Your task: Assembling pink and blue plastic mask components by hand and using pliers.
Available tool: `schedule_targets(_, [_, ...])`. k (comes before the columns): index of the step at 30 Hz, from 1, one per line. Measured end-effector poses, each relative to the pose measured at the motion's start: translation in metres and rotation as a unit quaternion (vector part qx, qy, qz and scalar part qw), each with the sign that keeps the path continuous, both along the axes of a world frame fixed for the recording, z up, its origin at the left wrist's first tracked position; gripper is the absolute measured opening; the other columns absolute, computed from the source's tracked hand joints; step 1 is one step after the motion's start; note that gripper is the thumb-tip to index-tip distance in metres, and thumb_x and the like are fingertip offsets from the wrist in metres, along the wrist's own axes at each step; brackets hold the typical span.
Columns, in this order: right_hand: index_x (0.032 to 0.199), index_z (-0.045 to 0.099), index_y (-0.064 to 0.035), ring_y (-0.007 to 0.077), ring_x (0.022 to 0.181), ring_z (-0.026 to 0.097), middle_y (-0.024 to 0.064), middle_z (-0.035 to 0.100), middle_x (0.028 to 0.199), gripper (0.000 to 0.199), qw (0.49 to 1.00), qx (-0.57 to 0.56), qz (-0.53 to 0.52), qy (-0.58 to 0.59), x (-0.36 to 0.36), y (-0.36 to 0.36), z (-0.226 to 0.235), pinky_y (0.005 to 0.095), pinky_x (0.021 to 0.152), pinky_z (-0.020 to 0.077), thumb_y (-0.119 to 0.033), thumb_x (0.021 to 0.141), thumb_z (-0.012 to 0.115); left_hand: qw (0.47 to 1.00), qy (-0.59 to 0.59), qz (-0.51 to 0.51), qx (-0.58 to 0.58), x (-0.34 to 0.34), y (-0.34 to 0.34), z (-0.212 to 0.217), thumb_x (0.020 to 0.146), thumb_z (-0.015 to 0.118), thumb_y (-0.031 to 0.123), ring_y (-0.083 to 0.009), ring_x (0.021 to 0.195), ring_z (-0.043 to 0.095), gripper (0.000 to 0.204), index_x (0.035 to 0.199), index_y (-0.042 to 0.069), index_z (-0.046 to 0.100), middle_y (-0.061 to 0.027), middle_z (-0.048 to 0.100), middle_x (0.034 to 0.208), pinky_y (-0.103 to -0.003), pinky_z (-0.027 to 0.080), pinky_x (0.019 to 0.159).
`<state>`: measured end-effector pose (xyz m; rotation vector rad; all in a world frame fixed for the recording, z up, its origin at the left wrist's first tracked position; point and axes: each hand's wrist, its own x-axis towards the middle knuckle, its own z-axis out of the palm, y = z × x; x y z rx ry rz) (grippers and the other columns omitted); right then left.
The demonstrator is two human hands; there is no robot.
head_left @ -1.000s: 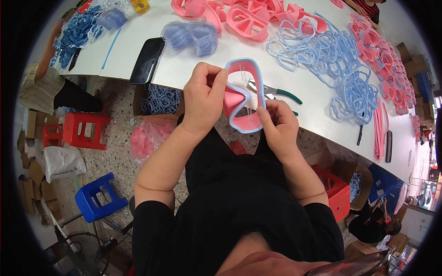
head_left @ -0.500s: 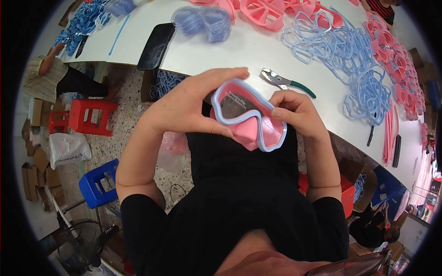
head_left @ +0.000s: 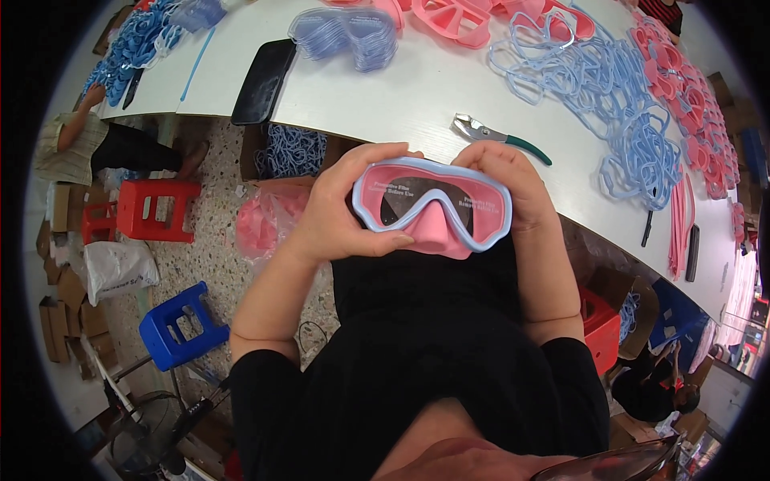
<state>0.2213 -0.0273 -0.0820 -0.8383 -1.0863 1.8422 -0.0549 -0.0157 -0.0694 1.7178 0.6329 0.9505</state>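
A pink diving mask (head_left: 434,224) with a light-blue rim around its clear lens is held up in front of my body, level, its pink nose pocket toward me. My left hand (head_left: 333,210) grips its left end, fingers along the top and thumb under the lower edge by the nose pocket. At the upper right edge, my right hand (head_left: 513,183) is closed round the mask, its fingertips partly hidden behind it. Just beyond my hands, pliers (head_left: 504,138) with a dark green handle lie on the white table (head_left: 377,104).
On the table lie a dark phone (head_left: 263,82), stacked clear lenses (head_left: 343,38), pink mask skirts (head_left: 453,22) and tangled light-blue rims (head_left: 601,80). Many pink masks (head_left: 698,112) line the right side. Red (head_left: 156,210) and blue stools (head_left: 180,325) stand on the left. A co-worker (head_left: 72,144) sits far left.
The mask has turned from a tilt to level, its lens now facing up toward me. My right hand has shifted from pinching the rim's front to curling behind the upper right edge.
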Motion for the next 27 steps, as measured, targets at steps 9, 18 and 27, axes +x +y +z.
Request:
schedule_targets(9, [0.115, 0.058, -0.0065, 0.0178, 0.084, 0.053, 0.0041, 0.059, 0.099, 0.053, 0.913, -0.105, -0.176, 0.353, -0.063, -0.048, -0.03, 0.0351, 0.076, 0.0427, -0.056, 0.102, 0.046, 0.918, -0.28, 0.213, -0.184, 0.029, -0.027, -0.021, 0.079, 0.084, 0.014, -0.0191, 0.116, 0.061, 0.074, 0.141, -0.004, 0.047, -0.0125, 0.061, 0.127, -0.034, 0.048, 0.103])
schedule_targets(18, [0.136, 0.052, -0.0044, 0.0169, 0.122, 0.057, 0.0062, 0.061, 0.128, 0.046, 0.945, -0.069, -0.174, 0.269, -0.087, -0.041, -0.009, 0.0345, 0.101, 0.0484, -0.016, 0.095, 0.072, 0.959, -0.138, 0.237, -0.069, 0.042, -0.04, -0.037, 0.076, 0.089, 0.016, -0.0225, 0.122, 0.058, 0.085, 0.143, -0.005, 0.04, -0.0172, 0.055, 0.136, -0.036, 0.049, 0.104])
schedule_targets(27, [0.116, 0.063, -0.0031, 0.0133, 0.079, 0.066, 0.0063, 0.068, 0.097, 0.02, 0.947, -0.08, -0.257, 0.175, -0.097, -0.044, -0.024, 0.0274, 0.068, 0.0538, -0.009, 0.097, 0.063, 0.913, 0.046, 0.317, 0.251, 0.042, -0.038, -0.02, 0.066, 0.092, 0.018, -0.0345, 0.12, 0.061, 0.093, 0.14, -0.008, 0.043, -0.025, 0.059, 0.134, -0.041, 0.049, 0.102])
